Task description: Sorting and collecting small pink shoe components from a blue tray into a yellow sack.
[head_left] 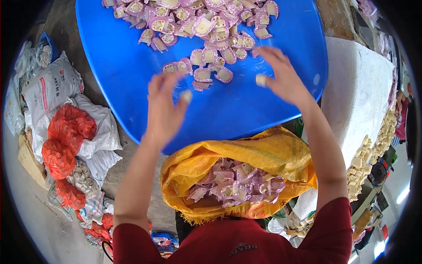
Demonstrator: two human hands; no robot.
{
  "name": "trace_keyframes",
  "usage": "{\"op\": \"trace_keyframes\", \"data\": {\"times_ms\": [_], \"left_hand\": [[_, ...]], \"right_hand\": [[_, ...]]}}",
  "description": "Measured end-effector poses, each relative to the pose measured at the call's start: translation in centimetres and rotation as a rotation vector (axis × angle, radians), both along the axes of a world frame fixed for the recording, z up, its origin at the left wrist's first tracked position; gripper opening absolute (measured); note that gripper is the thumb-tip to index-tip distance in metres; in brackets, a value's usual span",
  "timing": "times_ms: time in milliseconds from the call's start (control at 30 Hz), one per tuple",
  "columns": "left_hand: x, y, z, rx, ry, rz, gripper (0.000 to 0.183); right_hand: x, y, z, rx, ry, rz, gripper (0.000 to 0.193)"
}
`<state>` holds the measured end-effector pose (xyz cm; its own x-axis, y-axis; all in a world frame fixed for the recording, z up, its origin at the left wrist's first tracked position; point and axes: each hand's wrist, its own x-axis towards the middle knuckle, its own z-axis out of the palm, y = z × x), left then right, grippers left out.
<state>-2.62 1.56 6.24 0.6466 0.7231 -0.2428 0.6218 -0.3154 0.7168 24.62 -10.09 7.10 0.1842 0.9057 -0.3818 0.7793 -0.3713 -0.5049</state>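
A big blue plastic tub [220, 114] holds a heap of pink, glittery, U-shaped plastic pieces [204, 26] with cream middles. Over its near left part, my left hand [165, 105] is slightly blurred, thumb and fingers apart, close to a few loose pieces. My right hand [283, 79] reaches in from the right, its fingers spread and its fingertips beside the heap's right edge. Pale covers show on both thumb tips. Nothing shows in either hand. Between my forearms, an open yellow woven sack [272, 149] contains more of the pink pieces [237, 182].
Left of the tub, white sacks [52, 86] and filled red plastic bags [66, 127] lie on the floor. To the right stands a surface with a white cover [351, 79]. Beyond it are many cream-coloured pieces [360, 165].
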Motion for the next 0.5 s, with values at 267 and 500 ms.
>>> {"op": "trace_keyframes", "data": {"times_ms": [267, 500], "left_hand": [[1.6, 2.0, -10.4, 0.169, 0.406, -0.132, 0.056], [-1.9, 4.2, -6.7, -0.322, -0.063, 0.125, 0.046]], "right_hand": [[-2.3, 5.1, -10.0, -0.103, -0.215, -0.183, 0.064], [-0.4, 2.1, -4.4, -0.055, 0.097, -0.338, 0.054]]}}
